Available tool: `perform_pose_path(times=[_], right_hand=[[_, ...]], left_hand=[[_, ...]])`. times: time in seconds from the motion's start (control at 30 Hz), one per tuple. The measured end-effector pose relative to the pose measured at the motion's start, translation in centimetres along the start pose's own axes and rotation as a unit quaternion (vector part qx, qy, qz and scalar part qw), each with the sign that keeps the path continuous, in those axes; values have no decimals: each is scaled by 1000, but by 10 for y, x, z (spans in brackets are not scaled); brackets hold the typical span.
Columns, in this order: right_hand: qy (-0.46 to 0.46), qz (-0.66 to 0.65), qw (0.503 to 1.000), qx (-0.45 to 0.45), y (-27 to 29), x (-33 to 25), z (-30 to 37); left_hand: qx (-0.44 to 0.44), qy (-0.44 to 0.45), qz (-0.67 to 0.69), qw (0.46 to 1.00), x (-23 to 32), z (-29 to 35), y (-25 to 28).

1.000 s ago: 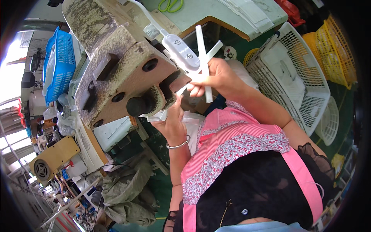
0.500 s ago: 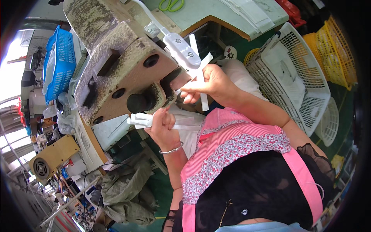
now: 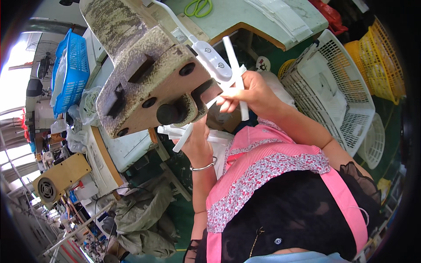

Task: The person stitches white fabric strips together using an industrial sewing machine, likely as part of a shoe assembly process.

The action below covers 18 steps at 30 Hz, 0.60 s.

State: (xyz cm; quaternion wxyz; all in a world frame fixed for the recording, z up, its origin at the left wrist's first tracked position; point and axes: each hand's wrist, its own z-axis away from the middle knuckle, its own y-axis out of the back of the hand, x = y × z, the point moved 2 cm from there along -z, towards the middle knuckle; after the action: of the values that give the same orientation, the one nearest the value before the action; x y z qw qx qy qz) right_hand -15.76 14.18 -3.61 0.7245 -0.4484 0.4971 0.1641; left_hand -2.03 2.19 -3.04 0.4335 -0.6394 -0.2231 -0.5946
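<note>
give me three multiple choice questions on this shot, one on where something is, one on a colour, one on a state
1. Where do the green scissors lie?
A. on the worktable at the top of the view
B. in the white basket
C. on the floor

2. What colour is the crate on the person's left?
A. yellow
B. blue
C. red

3. What is the right hand doing?
A. hanging free with spread fingers
B. resting flat on the table
C. closed on white plastic strips

Answers:
1. A, the scissors sit on the pale tabletop near the upper edge.
2. B, its mesh walls are plainly blue.
3. C, its fingers wrap around white plastic strips beside the press machine; the left hand, with a bangle on the wrist, grips another white strip below.
</note>
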Motion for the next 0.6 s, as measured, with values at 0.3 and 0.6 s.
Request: perform_pose_path(times=[0.3,0.6], right_hand=[[17,-52,998,34,-4,0,3],[-3,-52,998,28,-24,8,8]], left_hand=[[26,44,62,997,-2,-2,26],[34,58,34,997,8,1,49]])
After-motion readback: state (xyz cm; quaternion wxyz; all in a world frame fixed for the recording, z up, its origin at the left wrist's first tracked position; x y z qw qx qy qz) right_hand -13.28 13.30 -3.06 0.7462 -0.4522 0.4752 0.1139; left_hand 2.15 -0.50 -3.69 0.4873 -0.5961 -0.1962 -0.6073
